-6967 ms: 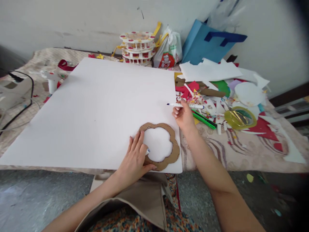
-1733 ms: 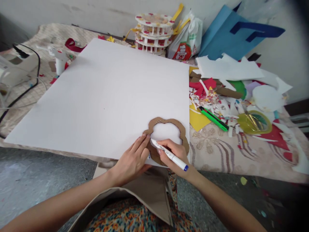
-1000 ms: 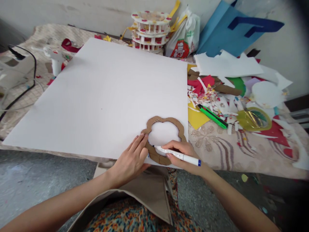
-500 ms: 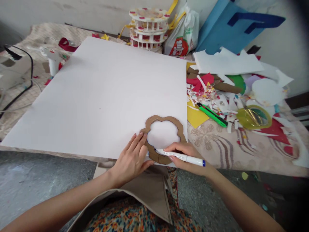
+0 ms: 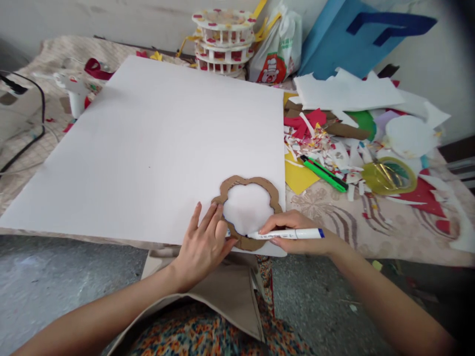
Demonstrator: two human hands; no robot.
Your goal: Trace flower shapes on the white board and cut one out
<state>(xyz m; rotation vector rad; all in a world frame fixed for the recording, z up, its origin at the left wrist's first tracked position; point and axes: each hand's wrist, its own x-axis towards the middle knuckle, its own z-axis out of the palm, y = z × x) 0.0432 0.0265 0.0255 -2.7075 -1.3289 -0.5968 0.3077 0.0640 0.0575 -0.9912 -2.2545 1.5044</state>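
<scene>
A brown cardboard ring with a scalloped, flower-like outline (image 5: 229,188) lies flat on a large white board (image 5: 166,138), close to its near right corner. My left hand (image 5: 204,247) rests on the ring's left side, fingers stretched out and pressing it down. My right hand (image 5: 297,225) is closed around a white marker with a blue end (image 5: 293,234). The marker's tip touches the ring's lower inner edge, where a dark line follows the opening. Part of the ring's right lower side is hidden by my right hand.
Right of the board lie a green utility knife (image 5: 324,174), a yellow tape roll (image 5: 406,185), scissors, and paper and foam scraps (image 5: 319,141). Behind stand a white tiered model (image 5: 224,37), a plastic bag (image 5: 278,49) and a blue bag (image 5: 326,44). A glue gun (image 5: 76,96) sits left.
The marker tip has moved slightly right along the ring's lower inner edge, and the marker now lies more level. My left hand stays on the ring, its index finger lifted apart a little.
</scene>
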